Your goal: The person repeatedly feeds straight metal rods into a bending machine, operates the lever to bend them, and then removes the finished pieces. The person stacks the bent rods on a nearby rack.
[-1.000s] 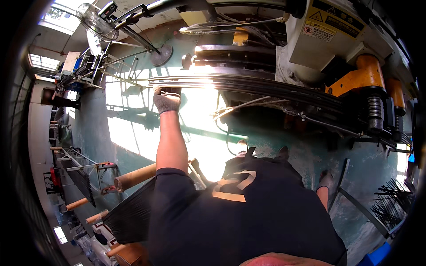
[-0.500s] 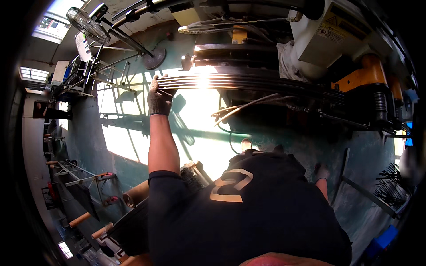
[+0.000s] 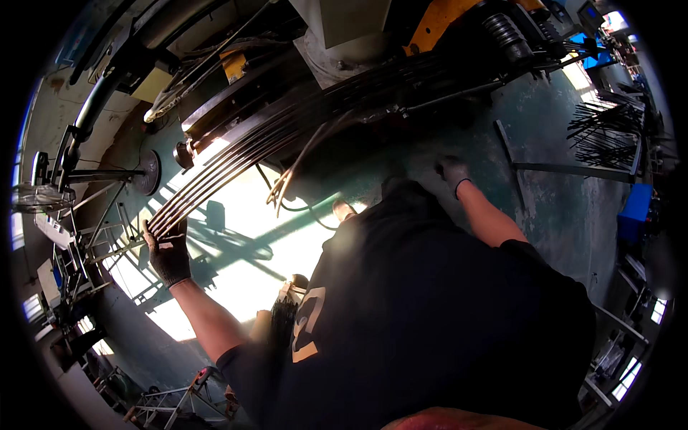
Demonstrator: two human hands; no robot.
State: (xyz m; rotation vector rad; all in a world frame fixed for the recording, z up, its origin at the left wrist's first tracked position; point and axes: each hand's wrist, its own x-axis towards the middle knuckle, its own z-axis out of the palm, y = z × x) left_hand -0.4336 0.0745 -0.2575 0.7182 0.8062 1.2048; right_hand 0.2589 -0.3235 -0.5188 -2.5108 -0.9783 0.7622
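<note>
Clearly the two hands are well apart; the left hand (image 3: 168, 259), in a dark knitted glove, is clamped on the near ends of several long dark rods (image 3: 236, 159), its fingers about the tips; the rods run side by side from that hand up and to the right, past the machine's edge and into shadow beneath a yellow arm (image 3: 431, 23) and a coiled spring (image 3: 507, 39); the right hand (image 3: 453, 170), in a paler glove, hangs over the green floor (image 3: 566, 229), near an angled metal frame (image 3: 573, 170), and whether its fingers are curled I cannot tell; beyond that frame lies a heap of dark thin pieces (image 3: 605, 132), with a blue box (image 3: 635, 213) just beside; loose cables (image 3: 290, 179) dangle below the rods; bright sunlight falls across the floor beneath the left hand.
</note>
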